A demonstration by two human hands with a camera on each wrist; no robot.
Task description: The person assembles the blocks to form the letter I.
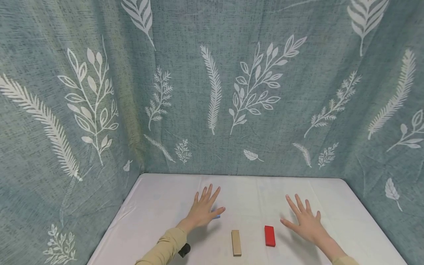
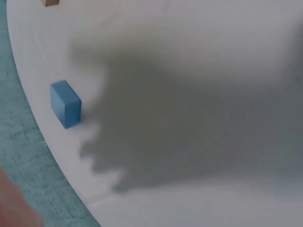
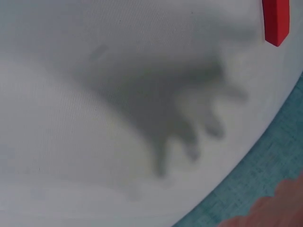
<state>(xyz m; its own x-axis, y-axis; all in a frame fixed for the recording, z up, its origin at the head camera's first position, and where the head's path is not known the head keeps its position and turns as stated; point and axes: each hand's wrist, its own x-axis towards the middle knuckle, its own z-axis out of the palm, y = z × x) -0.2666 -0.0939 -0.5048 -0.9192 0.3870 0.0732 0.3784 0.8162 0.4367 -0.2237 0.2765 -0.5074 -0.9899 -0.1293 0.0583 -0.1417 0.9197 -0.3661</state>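
Note:
My left hand point(image 1: 200, 211) hovers over the table with its fingers spread and nothing held. Beneath it a blue block point(image 1: 216, 216) is mostly hidden in the head view; the left wrist view shows the block point(image 2: 66, 104) lying on the cloth. To the right my right hand point(image 1: 306, 224) is also raised, fingers spread and holding nothing. The red block point(image 1: 269, 236) lies just left of that hand, and its end point(image 3: 276, 23) shows in the right wrist view. Between the hands lies a tan wooden block point(image 1: 236, 243).
A white cloth covers the table point(image 1: 251, 195). A small black object point(image 1: 184, 250) sits by the left sleeve, partly covered by it. Blue-green curtains point(image 1: 192, 110) with white leaf prints stand behind the table and along both sides.

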